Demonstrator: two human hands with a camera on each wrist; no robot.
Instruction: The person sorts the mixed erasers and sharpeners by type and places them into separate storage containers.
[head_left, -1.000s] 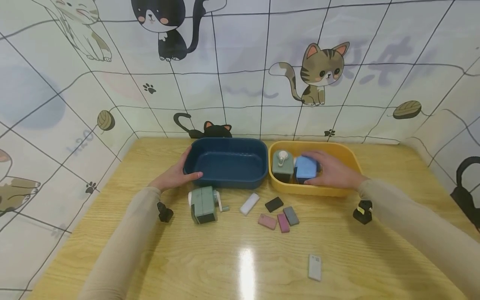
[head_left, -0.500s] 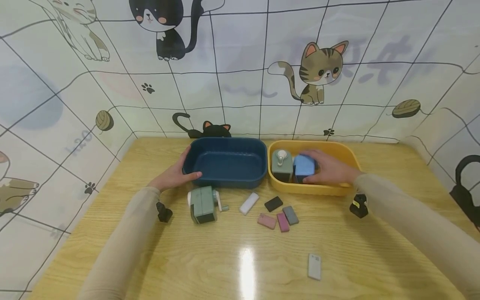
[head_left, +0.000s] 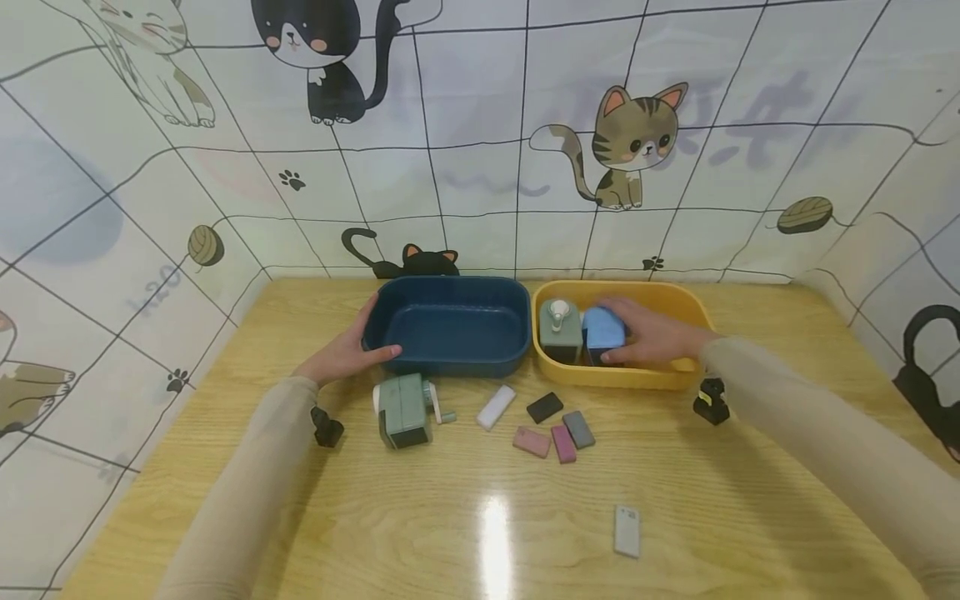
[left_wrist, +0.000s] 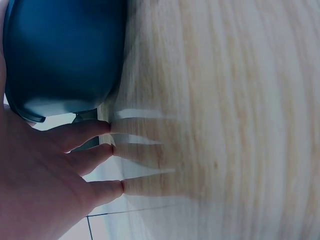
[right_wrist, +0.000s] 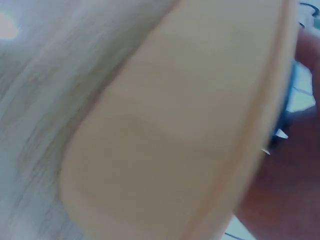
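My right hand (head_left: pixel 651 333) reaches into the yellow tub (head_left: pixel 622 379) and grips a blue pencil sharpener (head_left: pixel 602 327) with a dark lower part, thumb on its near side. Left of it in the tub stands a green hand-crank pencil sharpener (head_left: pixel 560 327), its white crank hub uppermost. My left hand (head_left: pixel 347 350) lies at the left end of a dark blue tub (head_left: pixel 450 367), thumb along the front rim. In the left wrist view its straight fingers (left_wrist: pixel 95 155) reach down to the tabletop beside the blue tub wall. The right wrist view mostly shows the yellow tub's outer wall (right_wrist: pixel 165 125).
Another green pencil sharpener (head_left: pixel 405 408) with a crank lies before the blue tub. Several small blocks lie about: white (head_left: pixel 496 407), black (head_left: pixel 544 407), grey (head_left: pixel 578 429), pink (head_left: pixel 532 442), magenta (head_left: pixel 563 444) and a pale one (head_left: pixel 627 531). A cat-print sheet (head_left: pixel 480 183) backs the table.
My right hand has shifted slightly left with the blue pencil sharpener, bringing it closer to the green one in the yellow tub. The left hand stays at the blue tub.
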